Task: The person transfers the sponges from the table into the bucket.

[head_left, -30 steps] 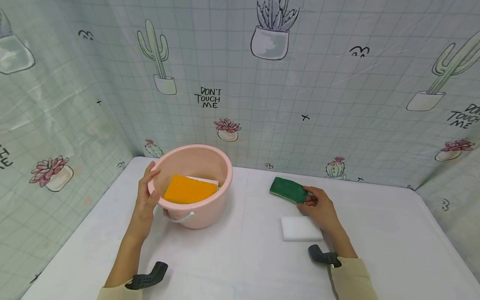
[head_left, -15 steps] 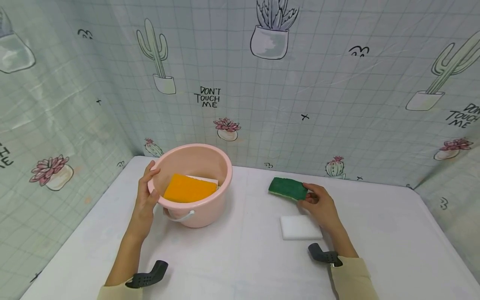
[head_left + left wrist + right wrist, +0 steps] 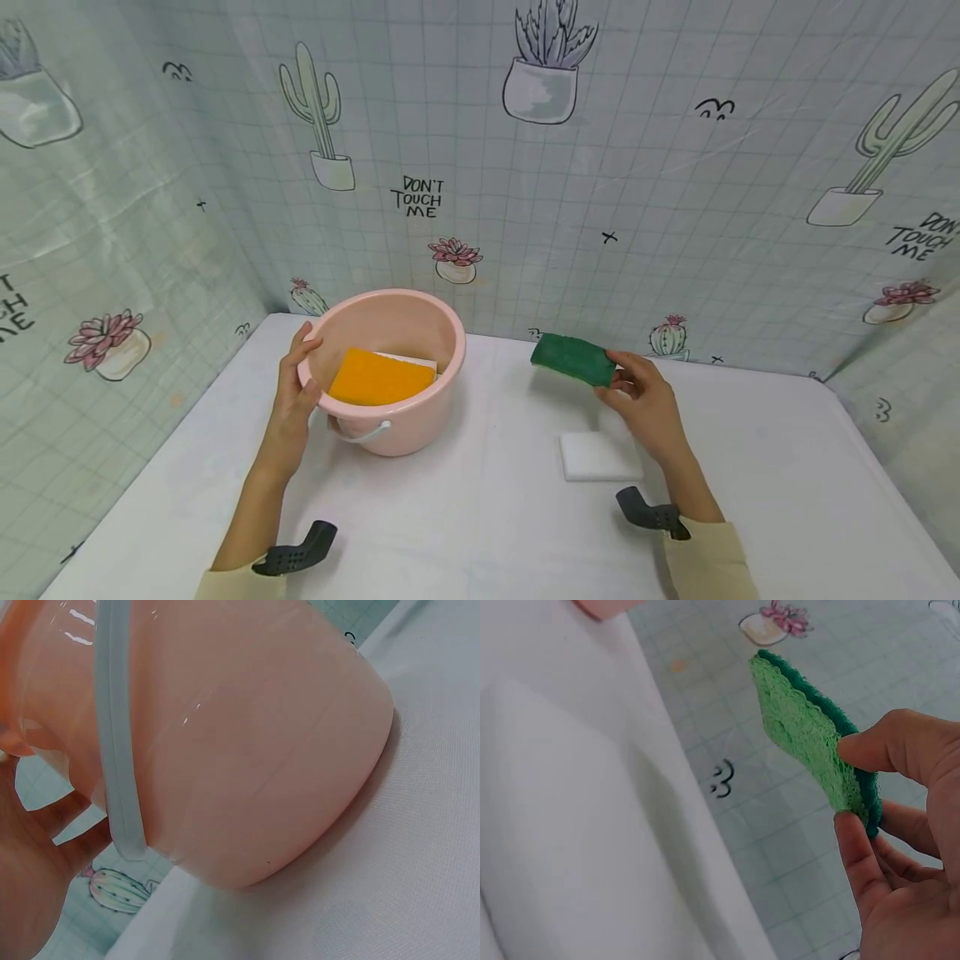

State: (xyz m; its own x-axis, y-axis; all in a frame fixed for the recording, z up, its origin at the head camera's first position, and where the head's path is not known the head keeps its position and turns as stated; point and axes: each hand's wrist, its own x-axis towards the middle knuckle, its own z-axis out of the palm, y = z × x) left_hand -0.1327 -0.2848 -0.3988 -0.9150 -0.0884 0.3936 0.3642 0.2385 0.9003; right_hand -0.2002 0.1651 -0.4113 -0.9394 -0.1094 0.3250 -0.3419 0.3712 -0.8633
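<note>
My right hand pinches one end of a green sponge and holds it above the table. In the right wrist view the sponge shows a light green porous side and a dark green scouring layer. On the left, my left hand grips the rim of a pink bucket, thumb and fingers on either side of it. Inside the bucket lie an orange sponge and, partly hidden behind it, a white piece. The left wrist view shows the bucket's wall and its pale handle.
A white rectangular block lies on the white-covered table, just below the right hand. A patterned cloth with cactus drawings hangs behind the table's far edge and along its sides.
My right hand has lifted the green sponge up off the table and slightly away from me, turning it a little. The left hand and the bucket stay as they were.
</note>
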